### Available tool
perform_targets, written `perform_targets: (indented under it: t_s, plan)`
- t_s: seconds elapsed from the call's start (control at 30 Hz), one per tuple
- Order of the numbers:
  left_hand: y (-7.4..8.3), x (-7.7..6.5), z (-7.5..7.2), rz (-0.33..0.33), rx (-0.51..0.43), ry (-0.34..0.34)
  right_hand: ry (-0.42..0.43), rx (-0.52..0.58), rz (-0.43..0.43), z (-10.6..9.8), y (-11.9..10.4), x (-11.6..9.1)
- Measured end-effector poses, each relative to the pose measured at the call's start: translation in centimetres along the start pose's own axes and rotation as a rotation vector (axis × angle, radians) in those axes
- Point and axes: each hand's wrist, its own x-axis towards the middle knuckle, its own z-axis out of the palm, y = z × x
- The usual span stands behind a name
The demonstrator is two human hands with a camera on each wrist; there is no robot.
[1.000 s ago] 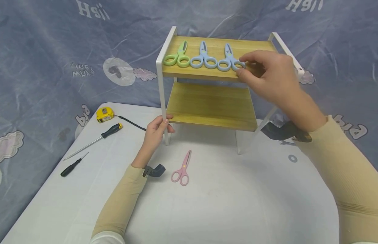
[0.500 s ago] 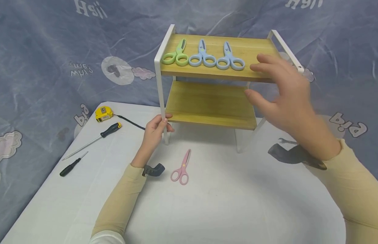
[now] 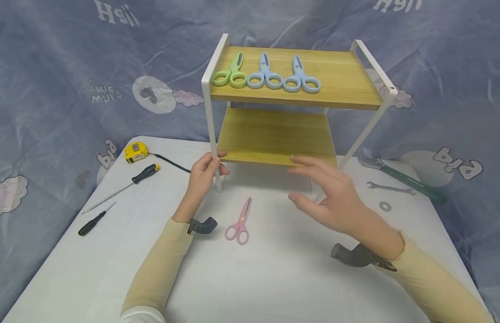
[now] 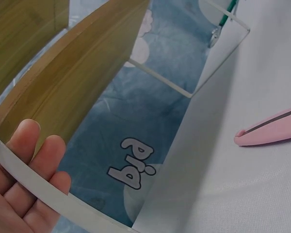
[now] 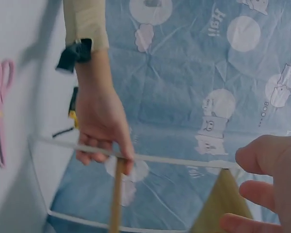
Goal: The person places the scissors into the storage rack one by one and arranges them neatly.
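My left hand (image 3: 203,172) grips the front left leg of a two-tier shelf (image 3: 338,72) at the height of its lower board; in the left wrist view the fingers (image 4: 51,155) curl round the white frame. My right hand (image 3: 334,193) hovers in front of the lower board, fingers spread and holding nothing. On the top board lie green scissors (image 3: 234,72), blue scissors (image 3: 265,74) and a second pair of blue scissors (image 3: 301,77), side by side with blades pointing back. Pink scissors (image 3: 241,224) lie on the white table between my hands.
On the left of the table (image 3: 274,287) lie a yellow tape measure (image 3: 136,152), a long screwdriver (image 3: 128,184) and a short screwdriver (image 3: 95,220). To the right are a green-handled wrench (image 3: 411,179), a small spanner (image 3: 389,188) and a washer (image 3: 384,206).
My right hand has let go of the right-hand blue scissors on the top board, then moved down and toward me. My left hand keeps its hold on the leg.
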Motion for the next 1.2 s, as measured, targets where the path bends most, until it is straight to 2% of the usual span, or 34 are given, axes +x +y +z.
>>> perform_targets:
  t_s: [0.27, 0.47, 0.73, 1.2]
  plan:
    - [0.0, -0.1, 0.0, 0.004, 0.005, 0.005, -0.066, 0.101, 0.109, 4.8, 0.4, -4.6]
    - [-0.1, -0.1, 0.0, 0.007, 0.009, 0.006, -0.120, 0.155, 0.196, 7.4, 0.5, -6.8]
    - [-0.1, -0.1, 0.0, 0.017, 0.012, 0.005, -0.155, 0.227, 0.273, 9.6, 0.2, -7.9]
    - [-0.2, 0.1, -0.1, 0.012, 0.015, -0.012, -0.386, 0.261, 0.311, 12.2, -0.4, -9.4]
